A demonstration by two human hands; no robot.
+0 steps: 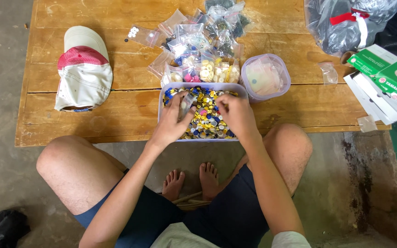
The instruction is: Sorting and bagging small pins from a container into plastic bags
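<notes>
While my left hand [173,120] gripped a small clear bag [186,104] upright over the tray [198,87], my right hand [235,112], fingers pinched closed, worked the buttons [206,120] at its three o'clock.

Red-and-white cap [84,69] lies on the wooden table [70,121]; green boxes [387,73] sit at its right edge.

Yellow/blue/pink buttons [205,115], lilac tub [198,86], red-white cap [83,69]
</notes>
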